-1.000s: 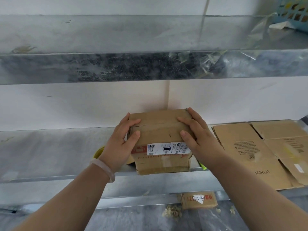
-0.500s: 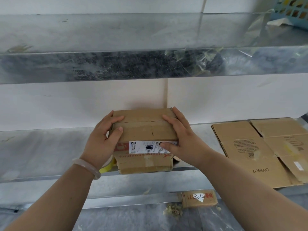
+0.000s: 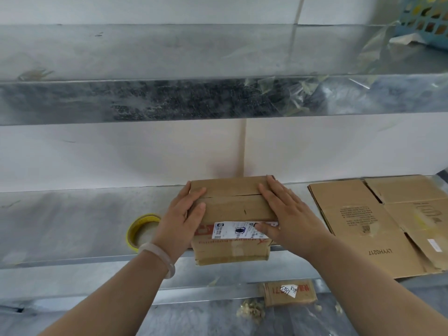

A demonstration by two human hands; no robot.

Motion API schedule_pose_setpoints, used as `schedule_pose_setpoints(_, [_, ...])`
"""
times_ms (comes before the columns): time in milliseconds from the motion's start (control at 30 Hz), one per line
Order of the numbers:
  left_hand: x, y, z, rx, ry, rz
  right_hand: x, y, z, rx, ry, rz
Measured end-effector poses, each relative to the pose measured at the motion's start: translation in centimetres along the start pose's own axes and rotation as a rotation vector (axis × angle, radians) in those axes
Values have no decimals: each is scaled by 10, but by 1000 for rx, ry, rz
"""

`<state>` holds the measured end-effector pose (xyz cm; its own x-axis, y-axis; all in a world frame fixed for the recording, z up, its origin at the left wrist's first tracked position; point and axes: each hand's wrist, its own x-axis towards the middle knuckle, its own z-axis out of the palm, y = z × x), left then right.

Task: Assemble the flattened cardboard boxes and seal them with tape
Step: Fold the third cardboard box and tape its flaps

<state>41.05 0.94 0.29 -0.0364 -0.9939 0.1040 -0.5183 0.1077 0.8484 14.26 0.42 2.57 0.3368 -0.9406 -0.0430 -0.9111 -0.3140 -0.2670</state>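
Right hand (image 3: 288, 219) has uncurled: it and left hand (image 3: 179, 221) press flat, fingers straight, on the closed box (image 3: 232, 207), which overhangs the shelf (image 3: 60, 226) front edge; tape (image 3: 130, 232), newly uncovered at left, seems next

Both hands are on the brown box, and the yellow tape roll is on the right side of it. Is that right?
Not quite. In the head view the yellow tape roll lies left of the brown box, beyond the left hand. The right hand rests on the box too.
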Motion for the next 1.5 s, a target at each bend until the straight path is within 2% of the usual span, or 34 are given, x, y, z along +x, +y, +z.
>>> schedule_pose_setpoints(67, [0, 4, -2, 96, 12, 16, 3, -9, -3, -187, 47, 2])
schedule_pose_setpoints(133, [-1, 7, -4, 207, 22, 66, 7, -22, -2, -240, 67, 6])
schedule_pose_setpoints(333, [0, 15, -9, 461, -38, 238, 10, -24, 2, -173, 65, -101])
schedule_pose_setpoints(400, [-1, 16, -8, 463, -66, 251, 10, -20, 3, -159, 69, -125])
schedule_pose_setpoints(533, [2, 17, -7, 458, -14, 250, 9, -12, -1, 50, 58, -125])
schedule_pose_setpoints(733, [13, 21, -14, 513, -45, 287, 11, -7, -13, -5, 47, -180])
schedule_pose_setpoints(867, [17, 17, -14, 462, -98, 264, 10, -7, -13, -9, 48, -165])
schedule_pose_setpoints(1000, [18, 17, -11, 483, -48, 270, 7, -6, -7, 37, 59, -159])
schedule_pose_setpoints(1200, [16, 17, -7, 455, -6, 233, 5, -11, 1, -111, 132, -169])
schedule_pose_setpoints(1333, [13, 10, -21, 269, -152, 168, 8, -6, 4, -117, 98, -164])
schedule_pose_setpoints(1367, [9, 4, -28, 249, -145, 129, 8, -6, 4, -122, 92, -164])
schedule_pose_setpoints(1433, [-8, -18, -47, 306, -21, 39, 8, -5, 5, -93, 97, -154])
schedule_pose_setpoints(1500, [-32, -49, -67, 526, 46, 10, 7, -6, 5, -61, 103, -140])
